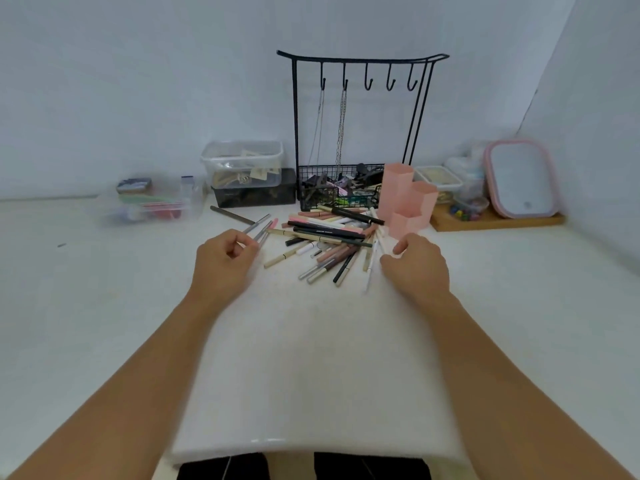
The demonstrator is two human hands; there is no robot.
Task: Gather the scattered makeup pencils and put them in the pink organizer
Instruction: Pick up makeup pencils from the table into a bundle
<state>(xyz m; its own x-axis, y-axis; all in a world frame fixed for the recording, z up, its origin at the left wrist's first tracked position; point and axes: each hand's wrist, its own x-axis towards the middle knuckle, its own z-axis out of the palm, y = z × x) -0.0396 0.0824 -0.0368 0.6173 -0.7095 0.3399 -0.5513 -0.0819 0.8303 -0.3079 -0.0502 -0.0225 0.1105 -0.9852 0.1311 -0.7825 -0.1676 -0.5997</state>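
- The left hand (225, 258) has its grip clamped on a few silver-grey pencils (259, 230), which fan up and away from the fingers.
- The right hand (417, 263) has its grip pinched on thin white pencils (375, 251) at the right edge of the pile.
- The loose makeup pencils (329, 237) lie heaped on the white desk (311, 358) between the two grips.
- The pink organizer (403, 202) stands upright just beyond the right grip.
- A black wire stand (356, 133) rises behind the pile.
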